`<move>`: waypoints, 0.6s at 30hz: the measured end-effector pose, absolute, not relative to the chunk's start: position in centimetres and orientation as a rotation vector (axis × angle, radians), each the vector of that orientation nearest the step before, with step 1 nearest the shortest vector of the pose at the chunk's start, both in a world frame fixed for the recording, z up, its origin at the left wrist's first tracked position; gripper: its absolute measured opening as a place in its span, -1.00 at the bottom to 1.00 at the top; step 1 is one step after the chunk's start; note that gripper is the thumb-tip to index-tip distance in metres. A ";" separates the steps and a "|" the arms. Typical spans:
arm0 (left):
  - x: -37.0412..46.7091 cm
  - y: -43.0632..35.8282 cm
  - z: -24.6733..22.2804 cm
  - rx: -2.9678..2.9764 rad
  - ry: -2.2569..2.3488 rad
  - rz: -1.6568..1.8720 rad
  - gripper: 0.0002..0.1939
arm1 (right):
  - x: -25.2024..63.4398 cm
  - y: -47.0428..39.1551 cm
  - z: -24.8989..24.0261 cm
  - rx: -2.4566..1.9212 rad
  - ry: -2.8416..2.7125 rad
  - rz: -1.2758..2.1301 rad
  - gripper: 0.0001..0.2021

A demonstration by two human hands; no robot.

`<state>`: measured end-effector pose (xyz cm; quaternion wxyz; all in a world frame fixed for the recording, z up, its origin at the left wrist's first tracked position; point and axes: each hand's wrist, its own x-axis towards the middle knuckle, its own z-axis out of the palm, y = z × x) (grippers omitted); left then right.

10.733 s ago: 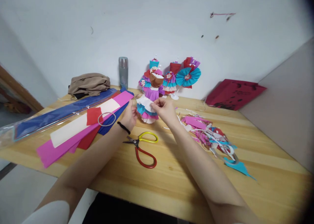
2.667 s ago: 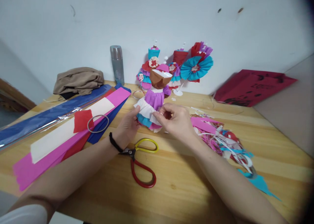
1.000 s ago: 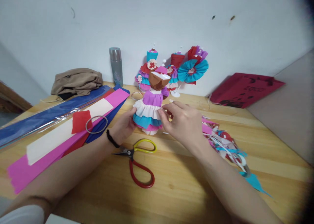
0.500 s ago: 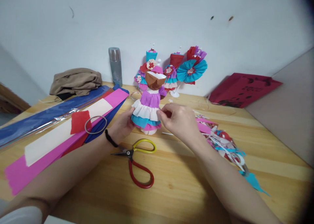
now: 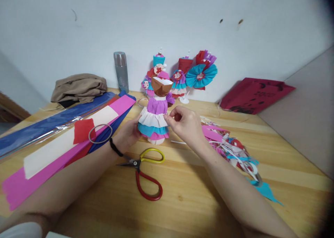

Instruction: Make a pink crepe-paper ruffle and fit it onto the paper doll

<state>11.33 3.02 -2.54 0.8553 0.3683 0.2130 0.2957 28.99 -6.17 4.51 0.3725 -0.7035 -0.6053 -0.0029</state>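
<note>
A small crepe-paper dress on a dress form (image 5: 158,107) stands upright at the middle of the table, with a brown top and purple, white, blue and pink ruffles. My left hand (image 5: 130,131) is closed around the left side of its skirt, the fingers partly hidden behind the ruffles. At the skirt's right side, my right hand (image 5: 185,123) pinches the edge of the white ruffle between thumb and forefinger. Scissors (image 5: 135,163) with one yellow and one red handle lie spread on the table in front of the dress.
Crepe-paper sheets (image 5: 49,154) and a metal ring (image 5: 92,133) lie at left. Paper scraps (image 5: 235,149) are heaped at right. Behind stand a flask (image 5: 121,73), brown cloth (image 5: 79,87), a finished red dress (image 5: 184,66), a blue paper rosette (image 5: 201,76) and a red bag (image 5: 257,95).
The whole view has shifted slightly. Both hands keep their places on the skirt, and the right hand still pinches the white ruffle.
</note>
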 end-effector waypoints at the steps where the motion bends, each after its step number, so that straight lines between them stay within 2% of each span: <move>1: 11.3 3.1 -2.6 0.804 0.460 0.606 -0.70 | 29.0 -6.1 4.5 -1.803 -1.541 0.006 -0.79; 12: 11.2 3.7 -2.5 0.849 0.458 0.606 -0.72 | 29.4 -5.4 3.8 -1.754 -1.466 0.269 -0.83; 18: 10.9 3.3 -1.2 0.993 0.546 0.668 -0.57 | 29.5 -5.2 3.5 -1.669 -1.486 0.270 -0.86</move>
